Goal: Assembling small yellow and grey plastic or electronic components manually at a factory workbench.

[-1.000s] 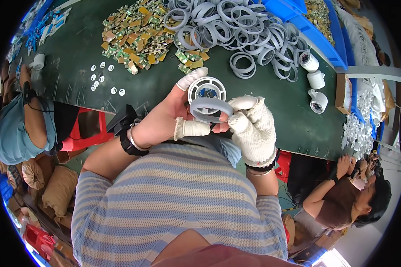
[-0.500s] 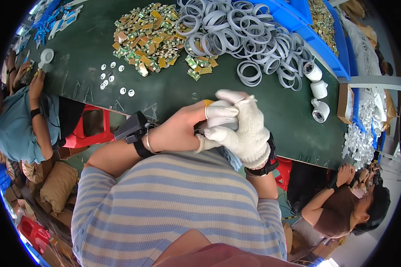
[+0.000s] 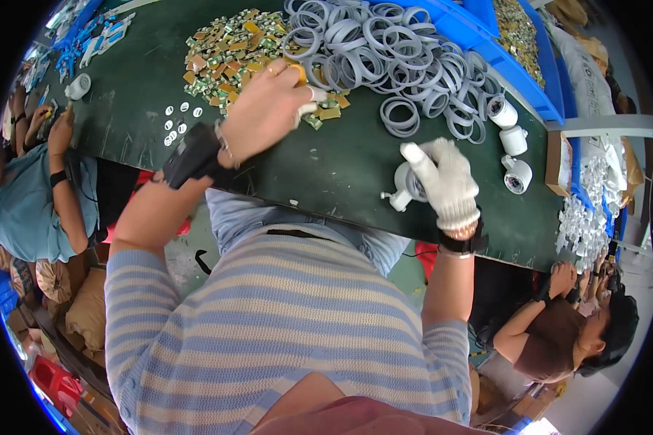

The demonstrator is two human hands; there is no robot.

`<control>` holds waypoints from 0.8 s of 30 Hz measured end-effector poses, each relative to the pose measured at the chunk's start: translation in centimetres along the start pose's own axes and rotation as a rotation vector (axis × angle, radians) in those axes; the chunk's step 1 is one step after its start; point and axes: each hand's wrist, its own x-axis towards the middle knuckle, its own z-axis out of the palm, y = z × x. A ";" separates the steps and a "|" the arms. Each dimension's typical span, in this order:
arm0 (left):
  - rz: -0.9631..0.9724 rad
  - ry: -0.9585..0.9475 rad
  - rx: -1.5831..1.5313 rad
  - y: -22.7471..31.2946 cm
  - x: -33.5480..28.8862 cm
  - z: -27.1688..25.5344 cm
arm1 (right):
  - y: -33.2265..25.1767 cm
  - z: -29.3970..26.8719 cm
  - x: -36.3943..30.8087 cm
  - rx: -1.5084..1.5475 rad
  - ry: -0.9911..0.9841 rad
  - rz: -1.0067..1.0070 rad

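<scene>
My left hand, bare but for white and yellow covers on some fingertips, reaches over the near edge of a heap of small green-and-tan circuit boards. Its fingers are bent and apart, and nothing shows between them. Lower right, my right hand, in a white knitted glove, grips a white round housing with a short stem pointing toward the lower left. The glove covers part of the housing, just above the dark green table.
Grey rings lie heaped beyond my right hand. White round-headed units stand to the right, near a blue bin. Small white discs lie at left. Co-workers sit on both sides, one in a teal top.
My hands, earlier together around the white housing near my body, have parted. The left went up and left to the circuit boards; the right moved rightward with the housing.
</scene>
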 end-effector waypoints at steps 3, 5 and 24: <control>0.066 -0.042 0.058 -0.7 0.6 0.2 | -1.0 0.3 -0.3 -0.067 0.325 -0.322; 0.044 -0.028 0.107 -0.7 0.1 0.2 | -2.7 -0.7 -2.7 -0.036 0.336 -0.296; -0.619 -0.181 -1.384 5.9 -2.0 -1.2 | -3.0 1.9 -4.7 0.321 0.270 -0.329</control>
